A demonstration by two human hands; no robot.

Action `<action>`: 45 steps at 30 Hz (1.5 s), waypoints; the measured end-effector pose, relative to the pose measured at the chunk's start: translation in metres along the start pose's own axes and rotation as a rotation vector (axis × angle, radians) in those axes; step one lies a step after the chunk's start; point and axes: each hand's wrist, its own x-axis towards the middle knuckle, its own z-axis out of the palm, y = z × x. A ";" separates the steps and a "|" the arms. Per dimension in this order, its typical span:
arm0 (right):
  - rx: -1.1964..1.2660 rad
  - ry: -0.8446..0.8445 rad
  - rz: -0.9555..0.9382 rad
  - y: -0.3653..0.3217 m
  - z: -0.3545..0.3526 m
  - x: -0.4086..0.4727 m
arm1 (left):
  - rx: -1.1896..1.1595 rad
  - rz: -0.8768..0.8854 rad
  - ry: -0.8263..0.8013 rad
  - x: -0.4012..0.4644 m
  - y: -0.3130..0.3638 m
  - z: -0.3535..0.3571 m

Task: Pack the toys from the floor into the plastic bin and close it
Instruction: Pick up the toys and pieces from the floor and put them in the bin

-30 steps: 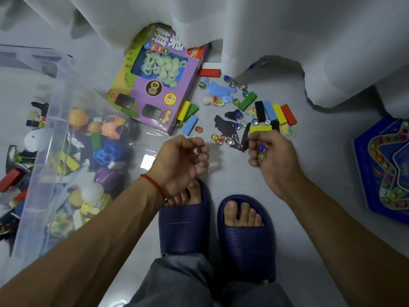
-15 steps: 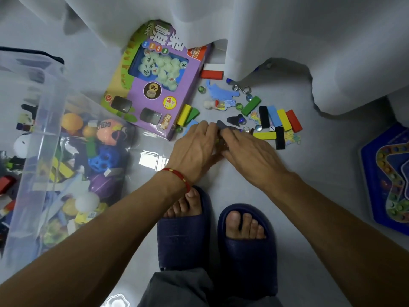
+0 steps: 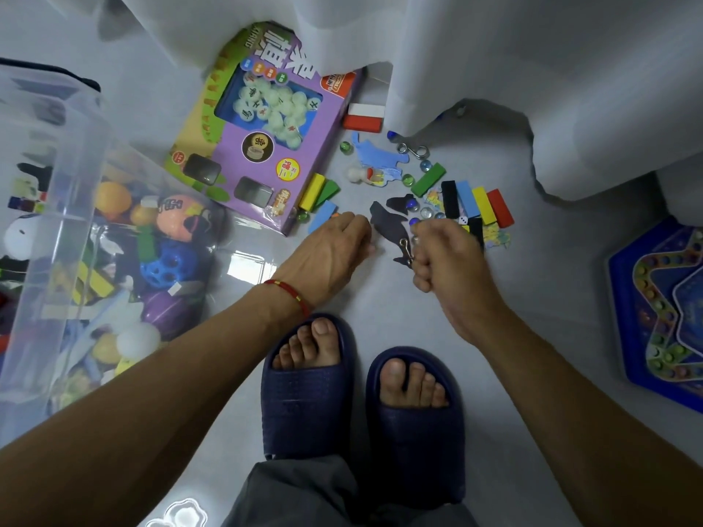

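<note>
I see my right hand (image 3: pixel 449 260) curled in a fist over small glass marbles (image 3: pixel 426 213) scattered on the floor; what it grips is hidden. My left hand (image 3: pixel 334 249) reaches flat. Marbles roll, slick: scoop them towards the clear plastic bin (image 3: pixel 57 207), at left.

Clear plastic storage bin (image 3: pixel 57 222) is running off the left edge, and blue star-shaped game board (image 3: pixel 662 310) is getting cut by the right edge. Right hand (image 3: pixel 449 260) is blurring, so whatever its curled fingers are holding isn't readable. White curtain (image 3: pixel 494 70) is covering the purple game box (image 3: pixel 262 146) top corner.
</note>
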 end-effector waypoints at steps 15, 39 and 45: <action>0.786 -0.439 0.327 -0.012 -0.019 -0.021 | -0.894 -1.047 0.438 -0.070 0.010 -0.032; 0.151 -0.231 0.308 -0.001 0.004 -0.064 | -0.007 -0.770 0.029 -0.071 -0.004 -0.031; 0.104 -0.136 0.300 0.015 0.012 -0.079 | -0.168 -0.860 0.208 -0.044 0.001 -0.028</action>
